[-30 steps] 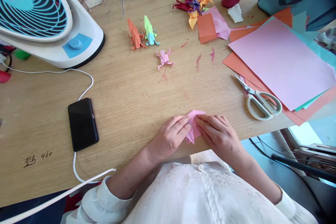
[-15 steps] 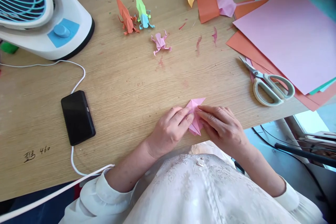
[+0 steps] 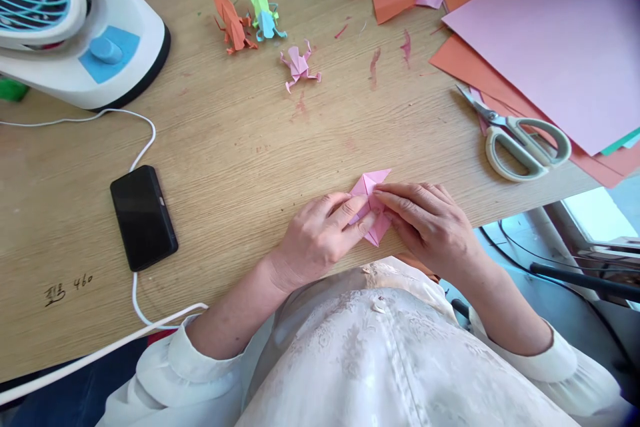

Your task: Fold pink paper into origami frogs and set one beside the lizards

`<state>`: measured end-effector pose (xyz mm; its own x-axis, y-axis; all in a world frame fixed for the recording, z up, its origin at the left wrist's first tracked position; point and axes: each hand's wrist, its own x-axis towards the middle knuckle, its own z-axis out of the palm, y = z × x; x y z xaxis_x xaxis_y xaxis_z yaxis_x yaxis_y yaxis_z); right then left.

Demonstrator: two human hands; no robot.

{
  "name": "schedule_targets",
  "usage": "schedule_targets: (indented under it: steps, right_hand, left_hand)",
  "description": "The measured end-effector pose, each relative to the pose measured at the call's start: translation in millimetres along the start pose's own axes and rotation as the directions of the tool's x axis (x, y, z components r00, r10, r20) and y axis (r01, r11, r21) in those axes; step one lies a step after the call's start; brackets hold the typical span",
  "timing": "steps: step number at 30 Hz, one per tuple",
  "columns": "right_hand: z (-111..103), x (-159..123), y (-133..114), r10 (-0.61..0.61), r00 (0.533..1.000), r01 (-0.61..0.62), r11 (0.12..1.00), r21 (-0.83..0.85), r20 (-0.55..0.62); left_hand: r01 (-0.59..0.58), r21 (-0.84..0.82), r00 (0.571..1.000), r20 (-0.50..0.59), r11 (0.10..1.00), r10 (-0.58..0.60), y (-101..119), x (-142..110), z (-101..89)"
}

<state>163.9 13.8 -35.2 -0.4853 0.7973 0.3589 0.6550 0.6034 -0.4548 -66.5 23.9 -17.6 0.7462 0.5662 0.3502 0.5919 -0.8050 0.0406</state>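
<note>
A pink folded origami paper lies at the front edge of the wooden table, between my two hands. It has a kite-like outline, with pointed tips showing above and below my fingers. My left hand grips its left side, with fingers pressed on the folds. From the right, my right hand pinches the paper near its middle, the fingertips close to those of the left. The fingers cover the paper's centre. Beyond my hands sits a small pink paper frog.
Orange and green-and-blue paper figures stand farther back. Scissors lie right, beside stacked coloured paper sheets. At left are a black power bank-like device with white cables and a white fan.
The camera view has shifted slightly, so the table's contents appear higher. Both hands stay on the pink paper, and the left fingers have spread a little across it.
</note>
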Motion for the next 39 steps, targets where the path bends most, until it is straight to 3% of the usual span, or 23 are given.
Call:
schedule_targets:
  steps: [32,39]
  right_hand:
    - [-1,-1,0,-0.039,0.999,0.037,0.997,-0.072,-0.029]
    - [-7,-16,-13,-0.112,0.994,0.112,0.993,0.034,0.012]
  left_hand:
    - [-0.162,-0.051,0.958,0.232,0.985,0.169,-6,-6,-9.9]
    - [-0.159,-0.038,0.96,0.225,0.986,0.164,-5,-6,-8.3]
